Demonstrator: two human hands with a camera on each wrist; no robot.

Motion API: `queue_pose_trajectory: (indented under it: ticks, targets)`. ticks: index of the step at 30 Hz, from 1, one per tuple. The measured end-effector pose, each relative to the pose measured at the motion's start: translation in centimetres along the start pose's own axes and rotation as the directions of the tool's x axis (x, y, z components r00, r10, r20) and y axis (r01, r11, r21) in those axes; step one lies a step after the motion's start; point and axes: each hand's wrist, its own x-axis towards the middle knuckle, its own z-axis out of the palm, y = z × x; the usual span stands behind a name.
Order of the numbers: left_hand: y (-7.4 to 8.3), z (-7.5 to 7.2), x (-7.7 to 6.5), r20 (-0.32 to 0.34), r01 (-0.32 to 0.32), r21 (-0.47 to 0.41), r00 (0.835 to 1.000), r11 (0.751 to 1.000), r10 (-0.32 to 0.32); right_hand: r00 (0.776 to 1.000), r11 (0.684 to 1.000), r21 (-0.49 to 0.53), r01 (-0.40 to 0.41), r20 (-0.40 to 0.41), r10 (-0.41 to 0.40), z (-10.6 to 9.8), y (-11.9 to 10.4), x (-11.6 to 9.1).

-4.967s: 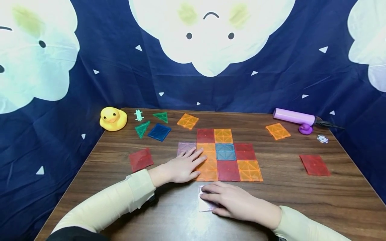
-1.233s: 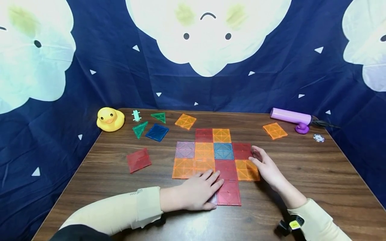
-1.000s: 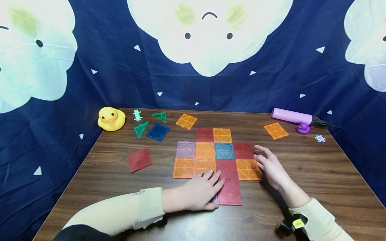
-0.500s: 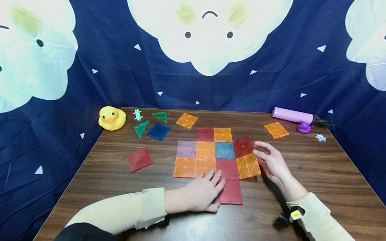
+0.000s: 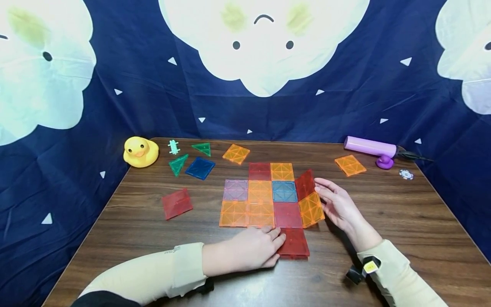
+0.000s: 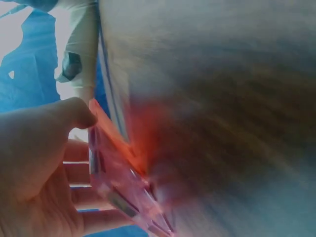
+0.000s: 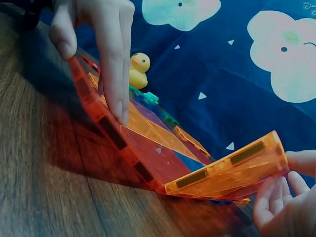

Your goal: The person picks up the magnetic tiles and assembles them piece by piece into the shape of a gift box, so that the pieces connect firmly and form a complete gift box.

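Note:
Joined translucent magnetic tiles lie mid-table, among them a blue tile [image 5: 284,191], a purple tile [image 5: 235,189] and a middle red tile [image 5: 287,214]. My left hand [image 5: 253,246] pinches a pinkish tile [image 6: 113,173] between thumb and fingers at the near side; the hand mostly hides it in the head view. Beside it the near red tile [image 5: 294,244] tilts up. My right hand [image 5: 341,209] holds the outer edges of the right-hand red tile [image 5: 304,183] and orange tile [image 5: 311,209], both folded steeply upward and still joined to the flat tiles.
A loose red tile [image 5: 177,204] lies left. Behind are a dark blue tile [image 5: 200,168], green triangles, loose orange tiles [image 5: 236,154] and a yellow duck [image 5: 141,152]. A purple cylinder [image 5: 370,147], small purple duck [image 5: 384,162] and poker chip [image 5: 406,174] stand back right.
My right hand has raised the right-hand red and orange tiles from flat to steeply tilted, moving slightly left. My left hand, earlier flat on the tiles, now lifts the near tiles' front edge.

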Motion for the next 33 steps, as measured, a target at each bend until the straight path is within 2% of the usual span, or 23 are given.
queue_pose_trajectory:
  ticks: [3,9,12,15,17,19,24,26,29,33]
  targets:
    - [0.3,-0.2,-0.1,-0.072,-0.015,0.032,0.997,0.999,0.017,1.000,1.000,0.000,-0.026,-0.008,0.026,0.1,0.2,0.2]
    - [0.6,-0.6,0.0,-0.192,-0.017,0.113,0.981,0.993,0.039,0.998,0.997,-0.042,-0.063,-0.002,0.063,0.1,0.6,0.3]
    - [0.5,-0.7,0.1,-0.283,0.004,0.158,0.958,0.988,0.041,0.997,0.992,-0.108,-0.064,0.028,0.067,0.3,0.8,0.2]
    - [0.3,-0.6,0.3,-0.380,0.038,0.198,0.924,0.980,0.041,0.996,0.986,-0.157,-0.058,0.057,0.067,0.5,1.0,0.1]
    - [0.3,-0.6,0.4,-0.407,0.054,0.218,0.913,0.975,0.040,0.996,0.984,-0.170,-0.055,0.065,0.067,0.7,1.1,0.1]
    - [0.4,-0.6,0.5,-0.401,0.073,0.244,0.915,0.967,0.032,0.995,0.985,-0.167,-0.053,0.070,0.065,0.8,1.2,0.0]
    - [1.1,-0.9,0.4,-0.296,0.143,0.250,0.953,0.958,-0.065,0.996,0.988,-0.148,-0.050,0.065,0.060,1.0,1.2,0.1]
    - [1.4,-0.9,0.4,-0.252,0.168,0.225,0.962,0.960,-0.109,0.997,0.986,-0.159,-0.047,0.051,0.056,1.2,1.3,0.1]
    - [1.8,-0.9,0.4,-0.223,0.194,0.182,0.963,0.964,-0.152,0.999,0.975,-0.217,-0.039,0.020,0.044,1.5,1.3,0.2]
    - [2.0,-0.6,0.5,-0.223,0.227,0.143,0.956,0.963,-0.192,0.999,0.955,-0.295,-0.043,-0.020,0.039,2.0,1.5,0.2]
